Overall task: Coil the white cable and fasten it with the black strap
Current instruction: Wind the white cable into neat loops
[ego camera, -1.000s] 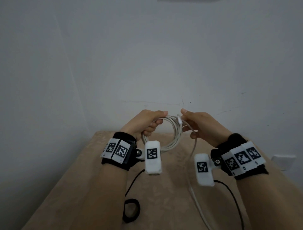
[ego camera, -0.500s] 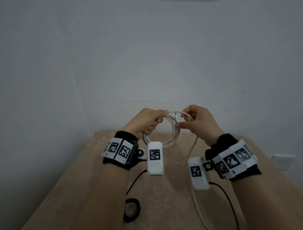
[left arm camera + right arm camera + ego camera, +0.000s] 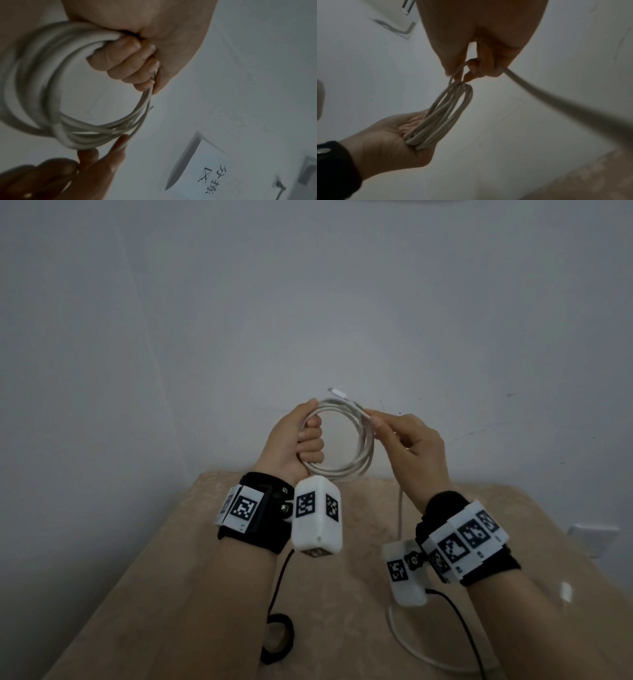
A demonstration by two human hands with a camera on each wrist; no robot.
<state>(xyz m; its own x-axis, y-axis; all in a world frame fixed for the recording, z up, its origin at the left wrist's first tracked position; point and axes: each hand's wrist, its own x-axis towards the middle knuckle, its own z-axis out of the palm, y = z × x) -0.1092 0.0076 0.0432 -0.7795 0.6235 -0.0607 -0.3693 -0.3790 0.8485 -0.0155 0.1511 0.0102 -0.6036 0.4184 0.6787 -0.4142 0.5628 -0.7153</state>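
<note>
The white cable (image 3: 365, 447) forms a round coil of several loops held up above the table's far edge. My left hand (image 3: 301, 444) grips the coil's left side in a fist; its curled fingers (image 3: 126, 63) show in the left wrist view, wrapped round the loops (image 3: 51, 102). My right hand (image 3: 407, 440) pinches the cable at the coil's right side, and the loose run (image 3: 556, 102) passes out through that hand down to the table (image 3: 407, 645). A connector end (image 3: 337, 392) sticks up above the coil. The black strap (image 3: 277, 638) lies curled on the table at the near left.
The beige table (image 3: 205, 594) stands against a pale wall. Black leads (image 3: 459, 625) hang from both wrist cameras over the table. A white wall socket (image 3: 592, 539) is at the right, and a paper sign (image 3: 205, 169) hangs on the wall.
Both hands have risen with the coil. The coil now stands as an open ring facing me, and the right hand has slid to its upper right side.
</note>
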